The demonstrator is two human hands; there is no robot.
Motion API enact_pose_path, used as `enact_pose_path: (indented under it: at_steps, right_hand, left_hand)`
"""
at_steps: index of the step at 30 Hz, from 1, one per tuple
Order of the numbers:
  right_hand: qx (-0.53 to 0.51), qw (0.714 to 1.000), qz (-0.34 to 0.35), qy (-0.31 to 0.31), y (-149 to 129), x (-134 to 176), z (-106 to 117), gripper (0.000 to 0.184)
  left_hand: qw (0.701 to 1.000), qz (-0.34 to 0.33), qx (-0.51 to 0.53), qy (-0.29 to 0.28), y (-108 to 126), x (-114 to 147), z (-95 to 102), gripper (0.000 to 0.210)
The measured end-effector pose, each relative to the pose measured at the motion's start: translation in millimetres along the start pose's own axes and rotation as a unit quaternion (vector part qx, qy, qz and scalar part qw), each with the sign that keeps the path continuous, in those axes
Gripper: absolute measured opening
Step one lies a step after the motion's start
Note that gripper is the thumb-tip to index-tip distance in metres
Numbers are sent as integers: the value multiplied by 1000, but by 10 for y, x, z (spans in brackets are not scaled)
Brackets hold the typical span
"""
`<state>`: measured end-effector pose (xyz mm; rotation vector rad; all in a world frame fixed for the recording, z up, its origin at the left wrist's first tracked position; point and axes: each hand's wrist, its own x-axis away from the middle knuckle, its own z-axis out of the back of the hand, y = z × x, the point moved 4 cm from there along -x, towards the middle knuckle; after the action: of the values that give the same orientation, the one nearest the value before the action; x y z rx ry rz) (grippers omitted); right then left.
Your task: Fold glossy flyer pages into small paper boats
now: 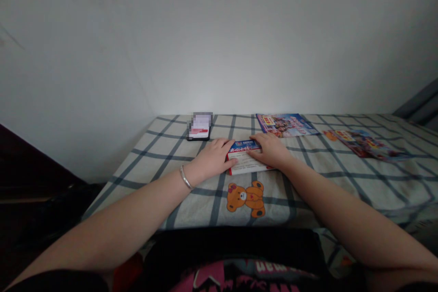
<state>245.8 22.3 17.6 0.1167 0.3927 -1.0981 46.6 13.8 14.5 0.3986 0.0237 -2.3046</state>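
Observation:
In the middle of the head view lies a printed leaflet (247,162) with a blue top band, white text area and red left edge; it looks folded. It rests on the checked cloth (191,210). My left hand (216,155) grips its left edge, with the thumb on top and a silver bangle at the wrist. Across its upper right part lies my right hand (273,149), thumb pressing on the white area and fingers at the far edge. My right hand covers the leaflet's right end.
A phone (199,127) with a lit screen lies back left. One colourful leaflet (289,125) is behind my right hand, and another (371,144) is farther right. A white wall (239,45) rises behind the table. The cloth has a printed bear (245,198) near the front edge.

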Motion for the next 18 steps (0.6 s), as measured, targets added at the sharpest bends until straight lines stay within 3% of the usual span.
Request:
enact_pose_path:
  at_steps: [5, 18]
  right_hand:
    - [11, 1000, 0, -13, -29, 30, 59, 58]
    - [-104, 995, -8, -5, 36, 65, 37, 50]
  left_hand:
    - [1000, -2, -12, 1, 6, 2, 0, 54]
    - [1000, -26, -9, -3, -71, 0, -83, 54]
